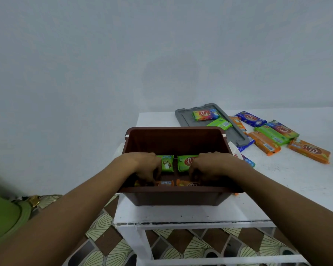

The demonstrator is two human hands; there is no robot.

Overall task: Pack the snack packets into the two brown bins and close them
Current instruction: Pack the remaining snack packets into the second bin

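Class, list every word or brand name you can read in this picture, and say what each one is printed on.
"KUA": multicoloured packet on the grey lid; later letters unclear.
"KU": green packet in the brown bin, rest behind the right hand.
"UA", upside down: far-right orange packet.
Other print: too blurred to read.

Fingers of left hand (146, 164) and right hand (210, 166) partly hidden among orange packets (185, 183).

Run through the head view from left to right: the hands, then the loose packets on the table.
Left hand → right hand → green packet → orange packet at the far right.
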